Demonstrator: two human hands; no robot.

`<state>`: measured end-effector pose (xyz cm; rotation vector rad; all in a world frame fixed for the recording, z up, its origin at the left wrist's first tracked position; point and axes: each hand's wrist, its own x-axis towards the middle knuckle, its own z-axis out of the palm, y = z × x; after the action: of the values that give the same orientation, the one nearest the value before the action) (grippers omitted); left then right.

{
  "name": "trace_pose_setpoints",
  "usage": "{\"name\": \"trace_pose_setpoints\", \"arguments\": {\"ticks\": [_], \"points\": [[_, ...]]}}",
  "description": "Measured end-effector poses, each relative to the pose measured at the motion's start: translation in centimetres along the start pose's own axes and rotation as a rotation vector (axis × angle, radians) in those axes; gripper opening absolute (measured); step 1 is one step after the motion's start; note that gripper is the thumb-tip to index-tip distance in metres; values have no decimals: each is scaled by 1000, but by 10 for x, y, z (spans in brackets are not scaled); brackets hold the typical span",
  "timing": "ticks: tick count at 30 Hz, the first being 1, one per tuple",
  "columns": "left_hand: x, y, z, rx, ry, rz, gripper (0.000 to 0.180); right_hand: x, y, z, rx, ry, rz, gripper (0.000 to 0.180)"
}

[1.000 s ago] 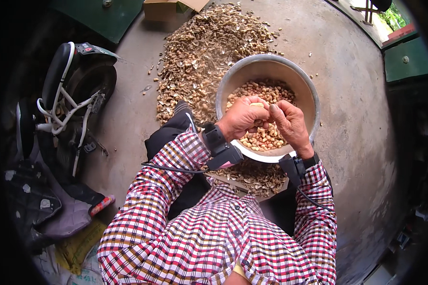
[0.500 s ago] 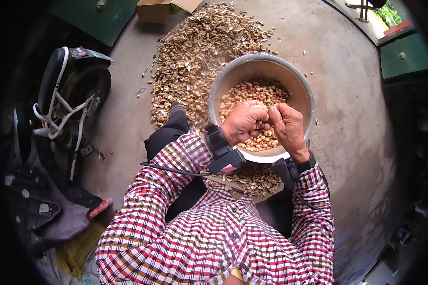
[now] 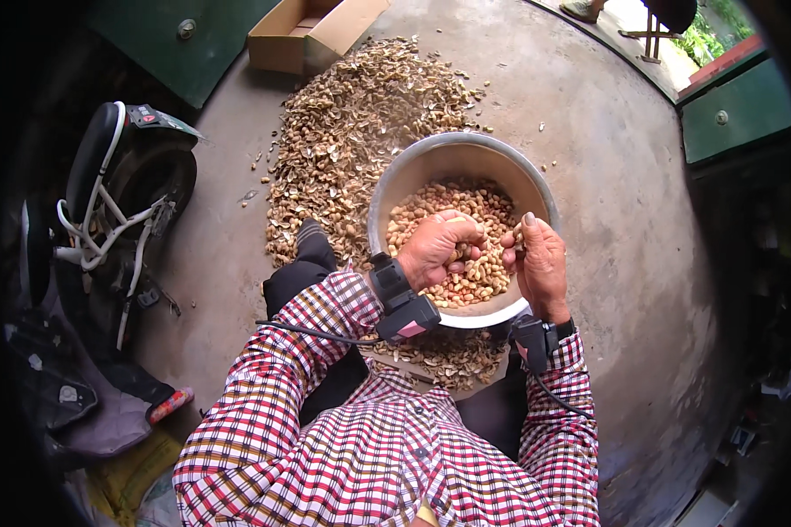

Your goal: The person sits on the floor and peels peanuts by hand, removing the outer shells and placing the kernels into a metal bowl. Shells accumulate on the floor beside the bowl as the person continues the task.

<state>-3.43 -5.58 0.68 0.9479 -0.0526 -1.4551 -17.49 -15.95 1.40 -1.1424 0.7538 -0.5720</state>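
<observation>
A deep metal basin [image 3: 453,160] stands between my legs, with many shelled peanuts [image 3: 479,206] in its bottom. Over its middle, my left hand [image 3: 438,250] is curled closed around peanuts, partly hidden by the fingers. My right hand [image 3: 543,268] is above the basin's right side, thumb up. Its thumb and fingertips pinch a small tan piece that looks like a peanut. A gap separates the two hands. Left of and beyond the basin, broken peanut shells [image 3: 343,132] lie heaped on the floor.
More shells [image 3: 439,360] lie on the near side of the basin. An open cardboard box [image 3: 277,44] touches the heap's far end. A two-wheeler [image 3: 105,211] stands at left, near dark cloth items. Green panels [image 3: 736,119] flank the doorway, where another person's foot [image 3: 582,10] shows.
My hands have come apart, the right one turning thumb up and the left staying closed. The view has shifted, so the basin appears lower and further left.
</observation>
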Motion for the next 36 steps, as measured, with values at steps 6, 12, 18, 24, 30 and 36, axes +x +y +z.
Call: {"name": "trace_pose_setpoints", "arguments": {"ticks": [6,12,18,24,30,36], "points": [[0,-1,0,39,24,14,12,-1,1,-1,64,-85,84,20],[-2,-1,-3,39,-144,-86,6,-2,1,6,-206,-257,-1,21],[0,2,-6,70,-95,-113,14,-10,-3,-3,-232,-248,60,13],[8,21,-20,86,41,-45,9,-17,19,-11,-428,-276,-44,8],[-21,40,-47,-69,162,2,13,-55,55,10,-892,-639,-321,28],[-65,85,-90,-186,72,170,15,-46,39,-12,-725,-439,-156,20]]}}
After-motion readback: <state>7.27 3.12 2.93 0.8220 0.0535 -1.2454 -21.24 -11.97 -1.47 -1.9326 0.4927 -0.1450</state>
